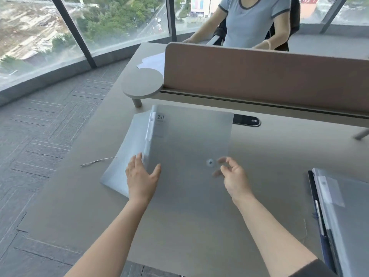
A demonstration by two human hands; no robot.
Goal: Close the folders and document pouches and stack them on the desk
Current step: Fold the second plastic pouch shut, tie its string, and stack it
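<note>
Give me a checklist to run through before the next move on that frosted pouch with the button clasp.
1. Pouch lies flat on the desk: ok.
2. Left hand steadies the pouch's left edge: ok.
3. Right hand grips the button: not ok, its fingers are beside it and blurred.
4. String wound round the button: cannot tell.
5. Folder underneath is closed: cannot tell.
6. Stack at the right has room on top: ok.

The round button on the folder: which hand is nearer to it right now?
Right. The right hand hovers just right of the round button, its fingers curled close beside it. The left hand rests well to the left, on the folder edge.
</note>
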